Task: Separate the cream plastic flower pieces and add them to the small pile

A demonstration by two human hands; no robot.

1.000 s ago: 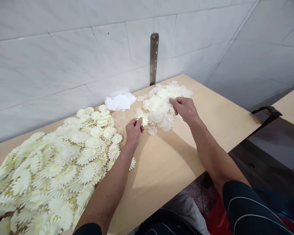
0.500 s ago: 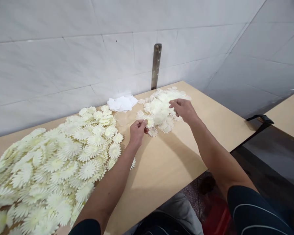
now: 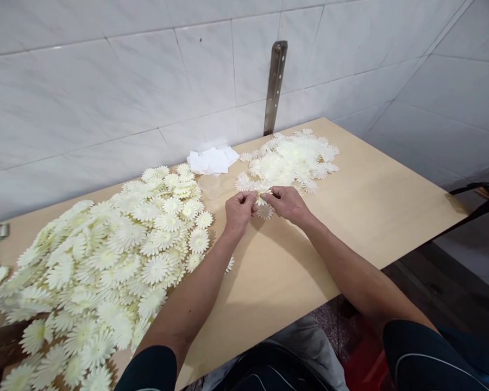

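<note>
Having left the far flower pile (image 3: 293, 157), the right hand (image 3: 287, 203) now meets the left hand (image 3: 238, 209); both pinch one daisy-shaped flower piece (image 3: 263, 193) above the bench (image 3: 370, 206).

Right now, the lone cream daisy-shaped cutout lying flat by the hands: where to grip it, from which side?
Probably pinch the petal fringe of the cream daisy-shaped cutout from above at its near edge. It lies flat on the light wooden table, so nothing thick offers a grip. The right hand crowds its right side and the smaller flower pile lies behind.
</note>
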